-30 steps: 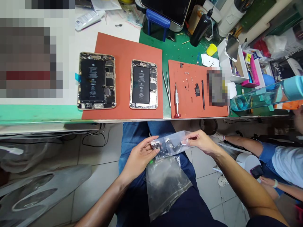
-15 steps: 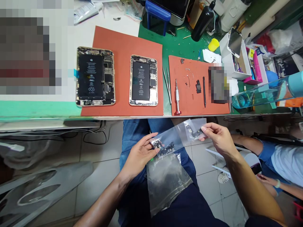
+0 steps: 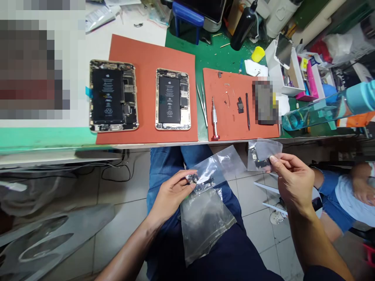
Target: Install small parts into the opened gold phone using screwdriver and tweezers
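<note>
Over my lap, my left hand [image 3: 177, 189] pinches a clear plastic bag [image 3: 218, 168] with small dark phone parts [image 3: 209, 182] at its near end. A larger clear bag [image 3: 206, 226] hangs below it across my thighs. Off to the right, my right hand [image 3: 293, 177] grips a small clear bag [image 3: 271, 150] between thumb and fingers; a dark flex part [image 3: 256, 158] shows inside. The two bags are apart. On the bench lie two opened phones, a larger one [image 3: 113, 95] and a smaller one [image 3: 172, 99], with their batteries showing.
Tweezers [image 3: 202, 103], a screwdriver [image 3: 215, 119], a black pry stick [image 3: 247, 111] and small parts rest on red mats [image 3: 184, 136]. A water bottle [image 3: 319, 111] lies at the right bench edge. Another person [image 3: 348, 195] sits at the right; a plastic stool [image 3: 58, 230] stands lower left.
My right hand has moved right, and the small bag in it has come clear of the bag in my left hand. My left hand has hardly moved.
</note>
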A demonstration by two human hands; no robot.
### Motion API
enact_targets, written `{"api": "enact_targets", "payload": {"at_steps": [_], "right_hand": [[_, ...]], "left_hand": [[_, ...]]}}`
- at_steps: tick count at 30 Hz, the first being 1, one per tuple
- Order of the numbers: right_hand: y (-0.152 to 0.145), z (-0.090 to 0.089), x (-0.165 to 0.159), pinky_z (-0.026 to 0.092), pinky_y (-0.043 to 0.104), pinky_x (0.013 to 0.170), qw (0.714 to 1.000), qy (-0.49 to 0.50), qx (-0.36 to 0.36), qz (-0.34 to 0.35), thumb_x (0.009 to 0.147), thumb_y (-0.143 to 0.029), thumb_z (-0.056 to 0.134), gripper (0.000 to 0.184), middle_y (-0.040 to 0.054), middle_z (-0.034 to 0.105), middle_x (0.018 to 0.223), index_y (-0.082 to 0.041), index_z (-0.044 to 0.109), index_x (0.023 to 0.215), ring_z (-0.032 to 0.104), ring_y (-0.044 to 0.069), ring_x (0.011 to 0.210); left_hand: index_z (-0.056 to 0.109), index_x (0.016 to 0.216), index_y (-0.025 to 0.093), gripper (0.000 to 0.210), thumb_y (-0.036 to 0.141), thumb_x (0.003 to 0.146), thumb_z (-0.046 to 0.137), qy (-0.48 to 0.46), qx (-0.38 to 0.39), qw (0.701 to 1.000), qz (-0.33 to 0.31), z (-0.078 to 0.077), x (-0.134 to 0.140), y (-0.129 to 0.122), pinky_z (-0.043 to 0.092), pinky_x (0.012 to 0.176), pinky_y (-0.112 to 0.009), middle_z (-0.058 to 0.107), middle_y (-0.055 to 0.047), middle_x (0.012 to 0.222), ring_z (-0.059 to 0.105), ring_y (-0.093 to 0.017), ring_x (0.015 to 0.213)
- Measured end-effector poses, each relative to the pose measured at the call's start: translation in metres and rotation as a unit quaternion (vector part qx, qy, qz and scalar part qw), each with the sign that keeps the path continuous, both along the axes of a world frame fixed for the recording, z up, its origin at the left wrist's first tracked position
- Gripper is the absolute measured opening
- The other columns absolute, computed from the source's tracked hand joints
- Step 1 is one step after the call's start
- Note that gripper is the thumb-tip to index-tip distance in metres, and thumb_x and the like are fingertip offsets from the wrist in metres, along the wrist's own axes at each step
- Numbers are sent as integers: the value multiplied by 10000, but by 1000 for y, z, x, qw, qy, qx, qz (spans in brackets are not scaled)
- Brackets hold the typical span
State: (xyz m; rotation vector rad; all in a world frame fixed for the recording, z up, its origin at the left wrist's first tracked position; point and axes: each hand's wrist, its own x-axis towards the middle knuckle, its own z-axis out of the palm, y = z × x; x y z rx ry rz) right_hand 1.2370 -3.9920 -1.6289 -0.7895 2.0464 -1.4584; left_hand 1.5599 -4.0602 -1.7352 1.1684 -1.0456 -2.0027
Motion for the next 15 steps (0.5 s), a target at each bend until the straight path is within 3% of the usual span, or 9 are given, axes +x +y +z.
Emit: {"api": "enact_targets", "payload": {"at_steps": [3,8,12,15], "right_hand": [[0,2,16,585,305,575,1000,-21,9,19,810,-375,959,249,-1,759,693,-231,795,928,698,167,563],[-5,-4,43,519,287,512,993,-76,45,83,787,-429,963,260,6,737,655,-223,817,848,659,154,535],[-14,-9,53,456,262,481,975,-143,90,145,729,-464,988,315,2,711,631,-205,825,807,614,128,508],[-21,-11,54,434,260,485,956,-186,120,194,729,-512,976,359,1,703,644,-198,832,824,594,124,522]], "left_hand": [[874,1026,245,288,456,832,893,-54,-59,997,-18,-3,0,-3,578,994,-282,729,-99,1223,683,-243,1205],[876,1083,270,350,565,914,792,-81,-90,991,-59,-8,-10,2,561,1057,-323,726,-107,1268,656,-275,1273],[870,1116,248,437,617,997,670,-29,-76,995,-61,2,-22,6,605,948,-332,714,-122,1319,664,-291,1235],[881,1008,236,387,596,945,756,-24,-91,995,-39,12,-31,4,593,944,-333,739,-109,1225,684,-272,1139]]}}
